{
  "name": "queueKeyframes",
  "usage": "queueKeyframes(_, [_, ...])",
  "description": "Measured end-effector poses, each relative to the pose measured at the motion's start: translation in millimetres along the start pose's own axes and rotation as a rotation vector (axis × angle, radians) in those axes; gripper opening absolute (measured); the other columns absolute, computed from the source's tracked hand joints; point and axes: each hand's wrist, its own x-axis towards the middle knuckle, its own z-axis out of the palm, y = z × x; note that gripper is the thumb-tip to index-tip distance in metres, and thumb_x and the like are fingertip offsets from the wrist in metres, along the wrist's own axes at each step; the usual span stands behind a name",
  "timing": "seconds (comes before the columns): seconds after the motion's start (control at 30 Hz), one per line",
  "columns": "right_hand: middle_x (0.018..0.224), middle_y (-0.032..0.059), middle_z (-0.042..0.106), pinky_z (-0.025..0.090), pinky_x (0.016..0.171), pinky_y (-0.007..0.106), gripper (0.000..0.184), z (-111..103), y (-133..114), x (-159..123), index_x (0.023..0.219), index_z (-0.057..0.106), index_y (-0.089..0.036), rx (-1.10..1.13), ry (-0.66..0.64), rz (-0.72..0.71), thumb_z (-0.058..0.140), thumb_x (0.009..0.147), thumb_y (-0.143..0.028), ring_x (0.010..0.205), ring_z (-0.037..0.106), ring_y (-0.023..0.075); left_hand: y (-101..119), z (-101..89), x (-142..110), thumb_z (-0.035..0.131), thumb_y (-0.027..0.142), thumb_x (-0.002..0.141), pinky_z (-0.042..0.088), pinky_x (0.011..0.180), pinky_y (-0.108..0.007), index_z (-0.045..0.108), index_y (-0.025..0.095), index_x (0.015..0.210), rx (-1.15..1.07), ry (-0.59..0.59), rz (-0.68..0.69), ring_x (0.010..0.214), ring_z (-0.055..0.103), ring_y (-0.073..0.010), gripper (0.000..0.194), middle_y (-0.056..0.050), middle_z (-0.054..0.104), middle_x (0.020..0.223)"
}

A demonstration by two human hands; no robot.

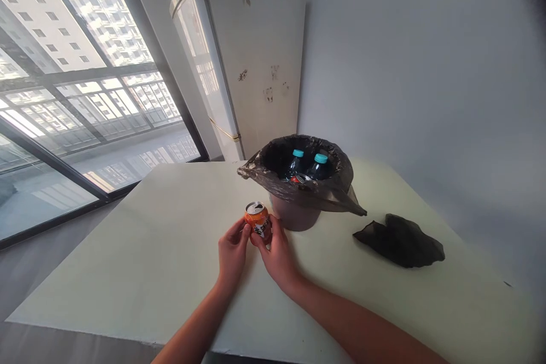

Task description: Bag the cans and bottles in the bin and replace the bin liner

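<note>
An orange drink can with an opened top stands upright between my two hands. My left hand grips its left side, and my right hand is closed around its right side. Just behind the can is a trash bin lined with a black plastic bag, whose edges fold over the rim. Inside the bin are two bottles with teal caps, one bottle left of the other bottle. A red and silver can lies in front of them, partly hidden by the bag.
The pale table spreads under everything. A folded black plastic bag lies to the right of the bin. Behind the table stands a worn white refrigerator against the wall. Large glass doors are on the left.
</note>
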Motion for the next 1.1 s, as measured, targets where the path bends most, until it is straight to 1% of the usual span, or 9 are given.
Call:
queueKeyframes(0.13, [0.127,0.0143,0.069,0.062,0.094,0.041,0.05,-0.2,-4.5,-0.9,0.146,0.053,-0.02,0.019,0.002,-0.028,0.062,0.104,-0.046,0.104,0.072,0.0254,-1.9,3.1,-4.2,0.079,0.056,0.094,0.057,0.11,-0.039,0.069,0.021,0.146,-0.042,-0.104,0.053,0.133,0.07,-0.0324,0.063,-0.012,0.072,0.147])
queueKeyframes(0.23, [0.142,0.0162,0.066,0.06,0.103,0.043,0.043,-1.0,-3.8,-1.2,0.146,0.053,-0.022,0.059,-0.032,-0.091,0.056,0.107,-0.04,0.122,0.069,0.026,1.0,5.7,-5.2,0.081,0.055,0.093,0.058,0.104,-0.037,0.064,0.022,0.145,-0.047,-0.136,0.08,0.123,0.073,-0.0297,0.064,-0.013,0.075,0.137])
queueKeyframes(0.33, [0.147,0.0162,0.065,0.059,0.104,0.044,0.039,-3.6,-1.9,-0.5,0.136,0.057,-0.022,0.07,-0.011,-0.147,0.066,0.101,-0.037,0.132,0.064,0.0281,6.0,4.7,-4.7,0.076,0.061,0.095,0.059,0.096,-0.036,0.067,0.021,0.135,-0.043,-0.143,0.069,0.11,0.074,-0.0276,0.057,-0.011,0.078,0.121])
queueKeyframes(0.5, [0.143,0.0149,0.066,0.06,0.102,0.045,0.035,-5.7,-1.8,-0.8,0.13,0.058,-0.023,0.087,-0.015,-0.164,0.068,0.099,-0.036,0.131,0.064,0.0287,3.9,1.2,-5.2,0.066,0.077,0.094,0.06,0.081,-0.034,0.067,0.02,0.129,0.02,-0.107,0.055,0.092,0.073,-0.0245,0.067,-0.009,0.078,0.107])
queueKeyframes(0.6, [0.143,0.0164,0.064,0.061,0.103,0.044,0.041,-2.7,0.3,-3.1,0.141,0.052,-0.022,0.098,-0.034,-0.141,0.058,0.106,-0.042,0.128,0.066,0.027,-2.8,4.4,-7.1,0.06,0.083,0.094,0.061,0.077,-0.034,0.063,0.02,0.135,0.004,-0.13,0.02,0.094,0.075,-0.0259,0.075,-0.011,0.079,0.112])
queueKeyframes(0.7, [0.153,0.0204,0.055,0.055,0.118,0.047,0.056,1.7,5.6,-4.9,0.161,0.036,-0.02,0.059,-0.093,-0.107,0.042,0.111,-0.045,0.143,0.059,0.0276,-7.3,8.9,-9.0,0.059,0.083,0.094,0.061,0.077,-0.034,0.061,0.021,0.14,0.01,-0.141,0.017,0.105,0.075,-0.0286,0.077,-0.014,0.077,0.123])
queueKeyframes(0.8, [0.162,0.0214,0.049,0.045,0.128,0.048,0.061,4.5,9.5,-5.2,0.166,0.032,-0.018,0.016,-0.146,-0.061,0.033,0.113,-0.049,0.156,0.048,0.029,-8.2,10.8,-10.7,0.058,0.081,0.096,0.061,0.08,-0.034,0.062,0.021,0.14,0.028,-0.132,0.027,0.111,0.073,-0.0294,0.074,-0.015,0.074,0.132])
queueKeyframes(0.97, [0.148,0.0182,0.06,0.051,0.122,0.044,0.054,4.0,5.9,-3.9,0.154,0.043,-0.02,0.051,-0.128,-0.042,0.036,0.113,-0.055,0.143,0.06,0.0265,-10.7,11.8,-17.1,0.056,0.076,0.1,0.06,0.093,-0.039,0.067,0.021,0.134,0.044,-0.104,0.106,0.109,0.071,-0.0293,0.066,-0.015,0.074,0.127])
queueKeyframes(1.1, [0.148,0.0185,0.062,0.052,0.121,0.046,0.052,5.9,6.5,-4.5,0.149,0.043,-0.021,0.057,-0.074,0.001,0.038,0.112,-0.057,0.14,0.062,0.0272,-14.8,16.0,-23.2,0.065,0.077,0.094,0.057,0.103,-0.043,0.072,0.022,0.126,0.017,-0.047,0.079,0.111,0.07,-0.0331,0.064,-0.015,0.076,0.119])
